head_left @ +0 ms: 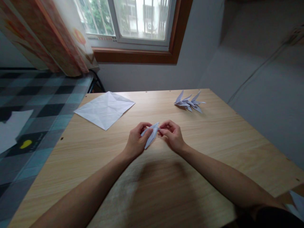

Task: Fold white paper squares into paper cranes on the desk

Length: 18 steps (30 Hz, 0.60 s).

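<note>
A narrow, pointed piece of folded white paper (152,136) is held slightly above the middle of the table, slanting up to the right. My left hand (137,139) is closed on it, with the thumb pressed on its near face and the fingers behind. On the other side, my right hand (173,134) pinches a small pale tip at the paper's right edge between thumb and fingertips. Whether that tip is a flap of the same paper is hard to make out. The fingers partly cover the folds.
A creased white paper sheet (104,109) lies at the table's back left. Several folded paper pieces form a leafy cluster (189,102) at the back right. The wooden table (213,142) adjoins a checked bed cover (47,91) at left. More paper (296,202) shows at lower right.
</note>
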Tool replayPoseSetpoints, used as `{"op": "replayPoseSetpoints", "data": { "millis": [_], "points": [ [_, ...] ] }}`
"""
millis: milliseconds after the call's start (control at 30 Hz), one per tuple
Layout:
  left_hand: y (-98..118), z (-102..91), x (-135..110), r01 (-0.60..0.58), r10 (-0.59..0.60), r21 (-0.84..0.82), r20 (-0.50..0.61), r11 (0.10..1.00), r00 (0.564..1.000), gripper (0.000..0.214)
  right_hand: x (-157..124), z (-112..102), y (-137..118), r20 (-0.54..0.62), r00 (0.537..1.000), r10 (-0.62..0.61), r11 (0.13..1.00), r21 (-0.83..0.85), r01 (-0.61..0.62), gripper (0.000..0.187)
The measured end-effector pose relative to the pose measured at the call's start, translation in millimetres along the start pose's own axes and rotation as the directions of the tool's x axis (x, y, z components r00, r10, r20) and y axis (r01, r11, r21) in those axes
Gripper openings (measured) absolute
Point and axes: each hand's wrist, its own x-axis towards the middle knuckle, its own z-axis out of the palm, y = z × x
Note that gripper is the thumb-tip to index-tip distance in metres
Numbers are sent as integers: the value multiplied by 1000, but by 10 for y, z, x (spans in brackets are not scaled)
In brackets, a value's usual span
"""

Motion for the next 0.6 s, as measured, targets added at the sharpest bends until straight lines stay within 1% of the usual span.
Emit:
{"op": "replayPoseSetpoints", "data": {
  "millis": [67,100,233,300,433,500,600],
  "points": [
    [2,-2,-1,-6,6,8,-1,1000,1000,26,18,-4,12,2,1000,27,998,51,-27,16],
    [7,-3,-4,-11,11,16,0,1000,1000,26,26,-4,18,14,999,44,998,52,-44,18],
    [43,-6,-20,-49,49,60,14,997,999,23,41,5,26,85,991,98,995,-40,-95,21],
    [59,-4,-29,-71,69,75,22,995,997,20,40,12,21,90,990,110,993,-62,-105,21],
    [74,4,-45,-104,105,102,-4,989,994,17,33,25,-1,87,990,113,992,-69,-107,21],
    [75,9,-51,-112,114,104,-20,988,993,17,29,31,-9,110,989,97,993,-84,-88,19],
    [70,15,-57,-112,114,100,-12,989,993,18,20,30,0,128,989,71,991,-124,-55,21]
  ]
}}
